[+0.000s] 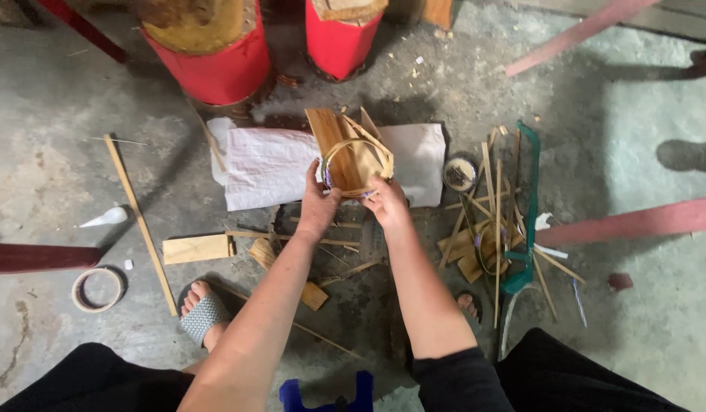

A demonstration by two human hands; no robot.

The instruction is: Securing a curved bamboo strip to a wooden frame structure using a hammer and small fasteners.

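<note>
Bamboo hoop up off floor, held between both hands. Left hand pinches hoop's lower left edge, right hand grips lower right edge. Hoop sits just above fingertips, over white sack and wood block. Bamboo strips scattered off right.

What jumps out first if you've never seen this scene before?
At centre, the left hand and right hand hold a bent bamboo hoop over a white sack. Two red-wrapped posts stand at the top, and bamboo strips lie scattered on the concrete floor to the right.
</note>
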